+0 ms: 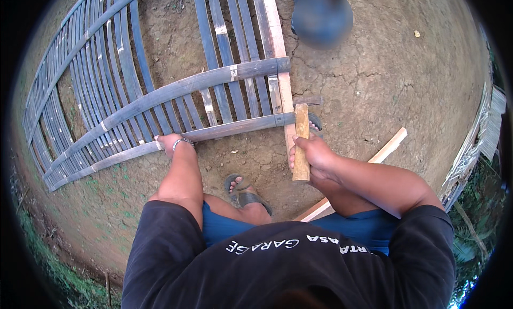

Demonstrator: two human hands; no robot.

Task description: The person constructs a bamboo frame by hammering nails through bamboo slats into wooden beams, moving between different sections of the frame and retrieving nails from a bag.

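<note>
Where the person's own forearms enter from below, the nearest item is a foot in a grey sandal planted on the bare earth ground. Right hand: fingers wrapped fully around the wooden handle of a hammer, handle running upright in the picture, dark head at its far end above the frame's corner. Behind the right forearm, a pale wooden batten lies slanted on the ground. Left hand: braceleted at the wrist, pressed down on the nearest cross slat of a grey bamboo lattice panel; how far the fingers curl cannot be told. Panel lies flat on the earth, bordered on its right by a pale wooden edge strip. Farthest: a dark blue rounded object, blurred, at the top edge
</note>
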